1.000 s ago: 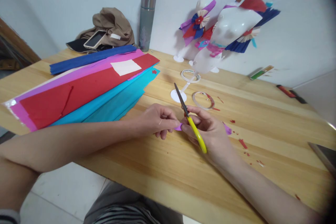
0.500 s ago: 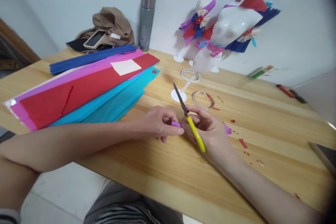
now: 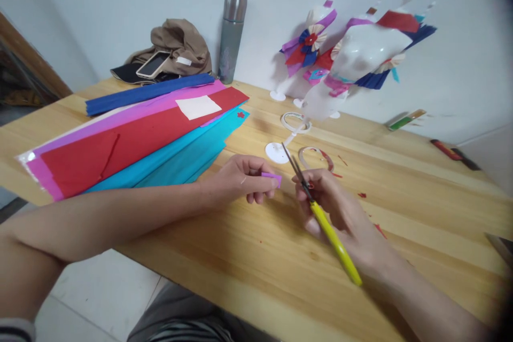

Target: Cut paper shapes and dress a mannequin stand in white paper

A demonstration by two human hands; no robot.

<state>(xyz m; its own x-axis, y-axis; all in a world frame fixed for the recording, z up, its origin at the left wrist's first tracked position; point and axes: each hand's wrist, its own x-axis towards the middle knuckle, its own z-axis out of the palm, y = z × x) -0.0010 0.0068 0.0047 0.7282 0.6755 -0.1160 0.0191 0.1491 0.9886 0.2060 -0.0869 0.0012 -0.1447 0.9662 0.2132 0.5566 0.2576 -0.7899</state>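
Observation:
Between the thumb and fingers of my left hand (image 3: 244, 179) is a small folded piece of purple paper (image 3: 272, 177), its end sticking out past the thumb. My right hand (image 3: 332, 208) holds a pair of scissors (image 3: 331, 238) with yellow handles. The dark blades point up and away from me, slightly parted, and stay clear of the purple paper. Part of the scissors' handle is hidden by my right palm. Both hands hover just over the wooden table (image 3: 240, 256), a short gap between them.
Crepe paper sheets, with red (image 3: 148, 144) and turquoise (image 3: 184, 163) among them, lie at left. Behind are a phone (image 3: 153, 64), a brown cloth (image 3: 180, 43) and a thermos (image 3: 232, 37). Decorated white balloons (image 3: 366, 51) stand beyond tape rolls (image 3: 316, 160). A utility knife (image 3: 406, 119) lies right.
My right hand has moved right and towards me, away from my left hand, and the scissors' blades have parted slightly. The purple paper stays in my left hand. The whole view has shifted a little.

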